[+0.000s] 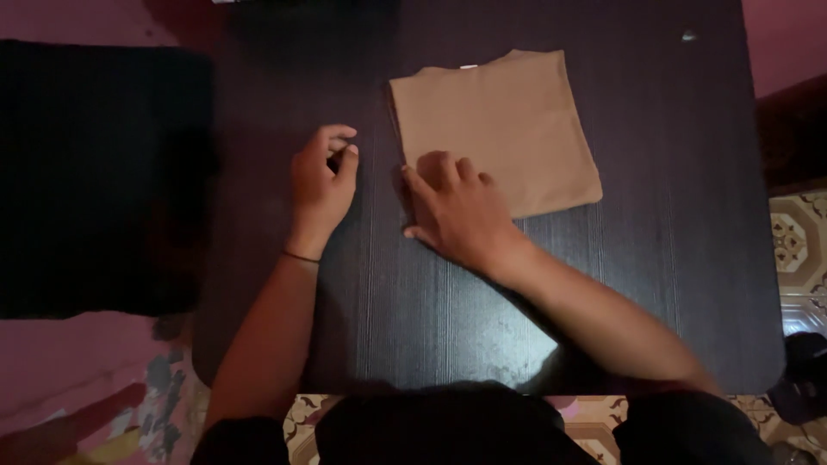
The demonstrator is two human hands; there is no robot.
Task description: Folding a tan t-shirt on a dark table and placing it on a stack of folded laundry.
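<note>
A folded tan cloth (508,120) lies flat on a dark wood-grain table (655,258), toward its far middle. My right hand (457,211) rests palm down on the cloth's near left corner, fingers together and pressing on the fabric. My left hand (323,185) lies on the bare tabletop just left of the cloth, fingers curled loosely inward, holding nothing. A thin dark band circles my left wrist.
A large black shape (99,176) lies to the left of the table over a pink surface. Patterned floor tiles (797,237) show at the right edge. A dark object (801,383) sits at the lower right. A small pale speck (687,36) lies on the table's far right.
</note>
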